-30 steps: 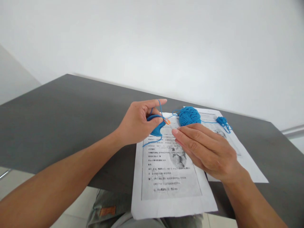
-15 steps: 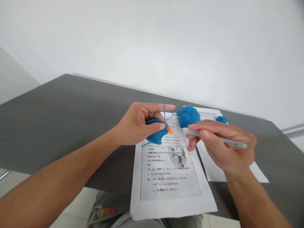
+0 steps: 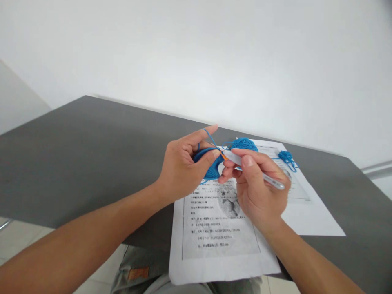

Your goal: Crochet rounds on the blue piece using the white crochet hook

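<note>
My left hand (image 3: 188, 165) pinches a piece of blue crochet work (image 3: 213, 169) between thumb and fingers. Its index finger is stretched out with blue yarn (image 3: 210, 136) looped over it. In my right hand (image 3: 260, 179) is a crochet hook with a pale grey handle (image 3: 235, 158), gripped like a pen. The hook's thin metal shaft reaches to the upper edge of the crochet work, by my left thumb. An orange stitch marker (image 3: 223, 156) hangs there, partly hidden by the hook. Behind my right hand lies a ball of blue yarn (image 3: 244, 144), partly covered.
A printed sheet (image 3: 220, 245) with text and a picture lies under my hands, overhanging the near edge of the dark table (image 3: 92, 163). A second sheet (image 3: 315, 218) is to the right, with a small tangle of blue yarn (image 3: 286, 157) on it. A white wall stands behind.
My right hand has moved left with the crochet hook, close against the crochet work. My left hand has turned, its index finger pointing higher. The small yarn tangle looks looser.
</note>
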The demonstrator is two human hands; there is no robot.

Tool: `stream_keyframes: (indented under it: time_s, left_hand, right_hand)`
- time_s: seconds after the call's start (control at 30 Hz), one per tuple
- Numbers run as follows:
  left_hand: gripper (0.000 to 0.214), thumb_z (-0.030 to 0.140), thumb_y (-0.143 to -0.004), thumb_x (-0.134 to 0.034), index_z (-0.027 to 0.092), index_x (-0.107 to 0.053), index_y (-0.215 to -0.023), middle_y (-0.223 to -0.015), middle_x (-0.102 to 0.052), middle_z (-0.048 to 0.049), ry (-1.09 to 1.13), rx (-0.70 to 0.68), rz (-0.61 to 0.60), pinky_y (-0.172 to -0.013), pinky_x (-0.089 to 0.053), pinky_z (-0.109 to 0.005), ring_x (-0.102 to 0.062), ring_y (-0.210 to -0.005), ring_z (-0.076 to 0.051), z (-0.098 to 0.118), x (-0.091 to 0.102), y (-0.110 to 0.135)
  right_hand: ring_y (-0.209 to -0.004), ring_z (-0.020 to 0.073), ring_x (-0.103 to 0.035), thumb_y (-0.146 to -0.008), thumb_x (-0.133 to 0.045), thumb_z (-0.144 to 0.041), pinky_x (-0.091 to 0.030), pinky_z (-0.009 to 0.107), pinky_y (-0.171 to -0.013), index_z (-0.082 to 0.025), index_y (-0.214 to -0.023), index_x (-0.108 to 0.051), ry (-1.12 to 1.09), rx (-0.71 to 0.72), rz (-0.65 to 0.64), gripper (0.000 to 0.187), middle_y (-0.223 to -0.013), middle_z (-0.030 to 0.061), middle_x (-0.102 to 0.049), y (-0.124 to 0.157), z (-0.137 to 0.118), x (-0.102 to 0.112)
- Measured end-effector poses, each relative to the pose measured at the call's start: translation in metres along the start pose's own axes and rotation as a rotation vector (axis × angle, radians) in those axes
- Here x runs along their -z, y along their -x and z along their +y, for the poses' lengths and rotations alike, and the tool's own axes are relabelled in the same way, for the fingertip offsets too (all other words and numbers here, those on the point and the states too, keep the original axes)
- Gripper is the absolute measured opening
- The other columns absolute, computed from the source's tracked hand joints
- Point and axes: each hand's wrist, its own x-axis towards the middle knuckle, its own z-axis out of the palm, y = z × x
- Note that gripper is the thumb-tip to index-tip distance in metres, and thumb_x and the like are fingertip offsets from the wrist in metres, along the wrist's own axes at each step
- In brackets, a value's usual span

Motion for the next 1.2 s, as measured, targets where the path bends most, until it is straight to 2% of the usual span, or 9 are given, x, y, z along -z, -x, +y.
stream_keyframes:
  time_s: [0.1,0.2,0.33,0.43,0.6,0.8,0.9,1.07,1.2]
  left_hand:
    - [0.049,0.025,-0.085,-0.083,0.015,-0.079,-0.133,-0.078,-0.076,0.0014,-0.011,-0.009,0.022,-0.074,-0.056,-0.026,-0.063,-0.069,-0.013,0.001,-0.002,0.002]
    - [0.050,0.022,-0.084,-0.083,0.013,-0.079,-0.134,-0.077,-0.075,0.0017,-0.011,-0.018,0.038,-0.072,-0.055,-0.026,-0.061,-0.067,-0.012,0.004,-0.004,0.003]
    - [0.050,0.019,-0.083,-0.082,0.016,-0.080,-0.132,-0.078,-0.078,0.0007,0.047,0.005,0.058,-0.072,-0.056,-0.028,-0.066,-0.069,-0.014,0.010,-0.004,0.003]
    - [0.047,0.019,-0.082,-0.084,0.018,-0.081,-0.129,-0.082,-0.081,-0.0008,0.179,0.060,0.023,-0.071,-0.057,-0.027,-0.071,-0.073,-0.015,0.012,-0.001,0.003]
    - [0.040,0.019,-0.075,-0.093,0.022,-0.086,-0.114,-0.080,-0.082,0.0000,0.495,0.159,-0.103,-0.073,-0.060,-0.024,-0.075,-0.075,-0.014,0.014,0.005,0.001]
    - [0.034,0.015,-0.075,-0.091,0.021,-0.087,-0.109,-0.080,-0.081,-0.0019,0.636,0.269,-0.215,-0.066,-0.060,-0.023,-0.074,-0.069,-0.014,0.021,0.013,0.000]
    - [0.035,0.014,-0.073,-0.092,0.021,-0.088,-0.107,-0.078,-0.081,-0.0022,0.640,0.294,-0.212,-0.061,-0.059,-0.025,-0.073,-0.065,-0.015,0.021,0.015,-0.002]
    - [0.039,0.015,-0.071,-0.093,0.018,-0.087,-0.109,-0.077,-0.081,-0.0038,0.571,0.300,-0.147,-0.063,-0.059,-0.026,-0.072,-0.064,-0.014,0.014,0.013,-0.005]
    - [0.041,0.016,-0.070,-0.094,0.017,-0.087,-0.110,-0.078,-0.080,-0.0040,0.529,0.312,-0.146,-0.058,-0.056,-0.023,-0.070,-0.060,-0.012,0.007,0.012,-0.007]
  right_hand:
    - [-0.068,0.0154,-0.076,-0.103,-0.069,-0.023,-0.069,0.030,-0.055,-0.024,-0.111,-0.082,0.139,0.127,-0.006,0.016,-0.087,0.0020,-0.079,0.005,-0.002,-0.002]
    - [-0.071,0.0145,-0.075,-0.102,-0.065,-0.013,-0.069,0.029,-0.058,-0.025,-0.119,-0.080,0.300,0.297,-0.037,0.025,-0.094,0.0031,-0.078,0.008,-0.003,-0.003]
    - [-0.094,0.0210,-0.076,-0.099,-0.063,-0.006,-0.071,0.038,-0.077,-0.025,-0.134,-0.071,0.607,0.538,-0.145,0.040,-0.109,0.0082,-0.077,0.010,-0.004,-0.004]
    - [-0.104,0.0263,-0.076,-0.098,-0.065,-0.006,-0.070,0.044,-0.088,-0.023,-0.146,-0.061,0.787,0.667,-0.219,0.051,-0.114,0.0120,-0.076,0.010,-0.006,-0.006]
    - [-0.114,0.0329,-0.076,-0.097,-0.069,-0.009,-0.071,0.047,-0.092,-0.019,-0.158,-0.052,0.859,0.800,-0.258,0.064,-0.123,0.0185,-0.076,0.011,-0.007,-0.005]
    - [-0.106,0.0285,-0.078,-0.097,-0.069,-0.009,-0.070,0.042,-0.085,-0.013,-0.160,-0.053,0.718,0.955,-0.378,0.064,-0.120,0.0192,-0.078,-0.001,-0.007,0.012]
    - [-0.105,0.0279,-0.078,-0.099,-0.068,-0.010,-0.069,0.044,-0.087,-0.015,-0.160,-0.053,0.713,0.906,-0.440,0.063,-0.118,0.0169,-0.079,-0.007,-0.013,0.020]
    - [-0.099,0.0236,-0.079,-0.097,-0.068,-0.005,-0.069,0.041,-0.085,-0.019,-0.149,-0.066,0.626,0.729,-0.437,0.054,-0.113,0.0119,-0.081,-0.011,-0.020,0.026]
    - [-0.092,0.0200,-0.079,-0.098,-0.067,-0.004,-0.069,0.039,-0.081,-0.023,-0.145,-0.070,0.568,0.637,-0.425,0.050,-0.111,0.0090,-0.082,-0.013,-0.019,0.030]
